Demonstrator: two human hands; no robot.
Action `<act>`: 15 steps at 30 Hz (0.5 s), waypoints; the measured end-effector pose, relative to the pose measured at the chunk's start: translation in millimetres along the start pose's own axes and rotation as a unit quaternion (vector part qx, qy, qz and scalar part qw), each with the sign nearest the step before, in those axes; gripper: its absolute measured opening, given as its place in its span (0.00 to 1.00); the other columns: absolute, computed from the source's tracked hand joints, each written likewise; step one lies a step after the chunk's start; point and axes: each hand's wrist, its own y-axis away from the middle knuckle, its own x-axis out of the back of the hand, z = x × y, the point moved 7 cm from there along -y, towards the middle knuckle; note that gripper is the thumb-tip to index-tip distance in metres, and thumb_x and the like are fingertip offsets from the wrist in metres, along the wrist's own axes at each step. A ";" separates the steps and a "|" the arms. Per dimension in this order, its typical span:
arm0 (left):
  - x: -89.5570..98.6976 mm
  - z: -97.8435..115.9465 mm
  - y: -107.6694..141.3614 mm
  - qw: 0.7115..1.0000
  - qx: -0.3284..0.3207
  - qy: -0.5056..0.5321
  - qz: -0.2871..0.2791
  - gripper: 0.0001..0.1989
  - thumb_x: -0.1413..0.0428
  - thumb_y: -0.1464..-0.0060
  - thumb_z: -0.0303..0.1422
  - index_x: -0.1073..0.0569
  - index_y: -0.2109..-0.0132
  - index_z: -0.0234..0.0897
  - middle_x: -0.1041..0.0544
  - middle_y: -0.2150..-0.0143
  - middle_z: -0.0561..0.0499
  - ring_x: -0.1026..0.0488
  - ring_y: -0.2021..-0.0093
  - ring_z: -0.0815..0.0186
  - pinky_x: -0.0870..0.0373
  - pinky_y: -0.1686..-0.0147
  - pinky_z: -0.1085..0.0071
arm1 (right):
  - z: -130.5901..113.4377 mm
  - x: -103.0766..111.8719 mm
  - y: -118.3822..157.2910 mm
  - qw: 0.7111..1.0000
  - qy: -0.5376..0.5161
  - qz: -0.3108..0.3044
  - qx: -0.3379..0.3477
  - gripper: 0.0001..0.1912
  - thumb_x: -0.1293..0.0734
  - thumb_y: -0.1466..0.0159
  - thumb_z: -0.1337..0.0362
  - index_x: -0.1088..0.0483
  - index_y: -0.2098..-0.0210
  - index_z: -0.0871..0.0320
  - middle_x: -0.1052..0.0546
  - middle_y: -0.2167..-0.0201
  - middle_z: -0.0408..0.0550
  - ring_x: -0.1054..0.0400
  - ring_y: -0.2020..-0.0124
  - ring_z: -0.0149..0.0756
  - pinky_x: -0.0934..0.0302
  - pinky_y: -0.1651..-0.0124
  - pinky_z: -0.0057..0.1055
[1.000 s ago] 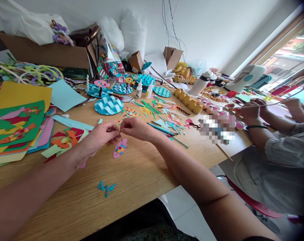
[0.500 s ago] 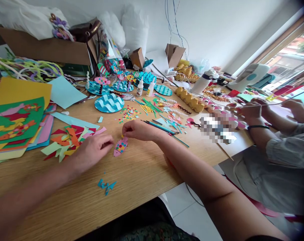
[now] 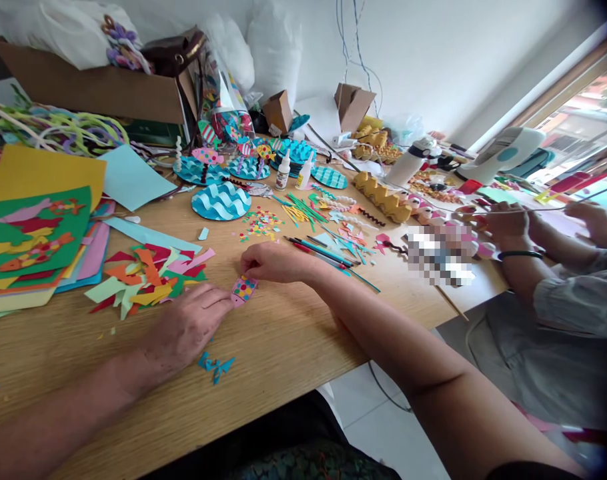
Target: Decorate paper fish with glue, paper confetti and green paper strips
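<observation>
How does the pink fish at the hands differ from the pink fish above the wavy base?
The near fish lies on the table; the far fish stands raised on a dark stem. The left hand and right hand touch the near fish; none touches the far fish. Both are pink with coloured dots.

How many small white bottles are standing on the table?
2: one bottle right of the nearest wavy disc, the other bottle just right of the first. Others may be hidden.
</observation>
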 end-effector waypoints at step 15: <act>0.2 0.6 -0.2 1.000 0.017 0.013 0.015 0.16 0.58 0.43 0.24 0.27 0.56 0.36 0.24 0.60 0.47 0.30 0.59 0.62 0.30 0.59 0.62 | 2.2 -0.5 -1.5 1.000 0.002 -0.004 -0.015 0.05 0.38 0.46 0.70 0.29 0.73 0.62 0.28 0.74 0.44 0.41 0.74 0.27 0.52 0.73 0.23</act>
